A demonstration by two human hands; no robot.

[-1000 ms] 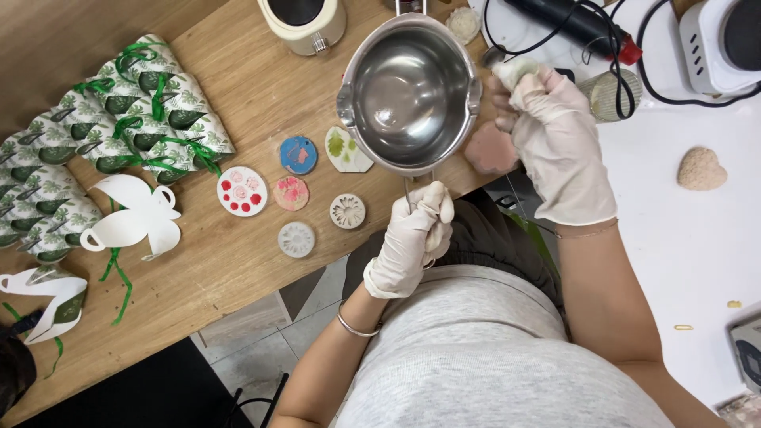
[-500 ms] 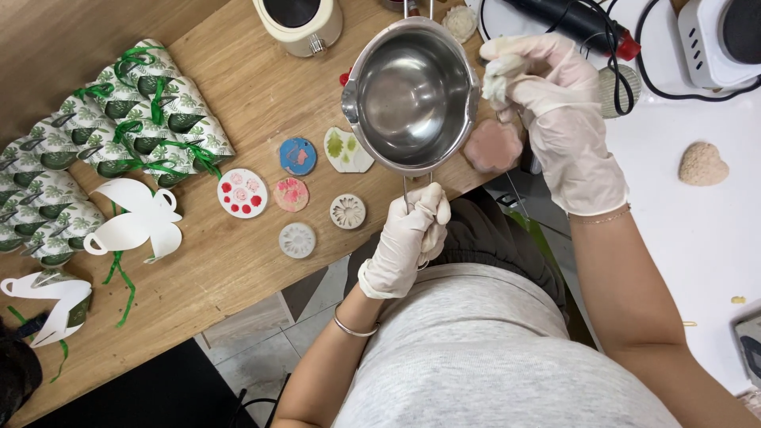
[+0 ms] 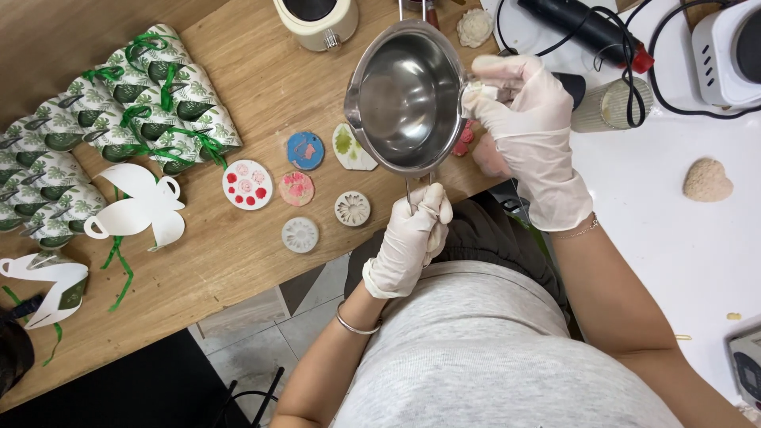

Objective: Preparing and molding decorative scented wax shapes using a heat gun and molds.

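I hold a shiny steel pot (image 3: 408,95) tilted toward me above the wooden table (image 3: 238,254). My left hand (image 3: 412,238), in a white glove, is closed around the pot's thin handle below the rim. My gloved right hand (image 3: 527,127) presses a small white wad against the pot's right rim. The pot's inside looks bare. Several small round decorated discs (image 3: 305,150) lie on the wood just left of and below the pot.
Leaf-patterned folded boxes with green ribbon (image 3: 119,127) and flat white cut-outs (image 3: 139,206) fill the left. A cream pot (image 3: 317,20) stands at the top. On the white counter at right lie a heart-shaped piece (image 3: 707,180), a ribbed glass (image 3: 610,103), a black tool (image 3: 587,32) and a white appliance (image 3: 729,47).
My right hand has slid up along the pot's right rim with the white wad. The pot is tipped a little more toward me; my left hand keeps its grip on the handle.
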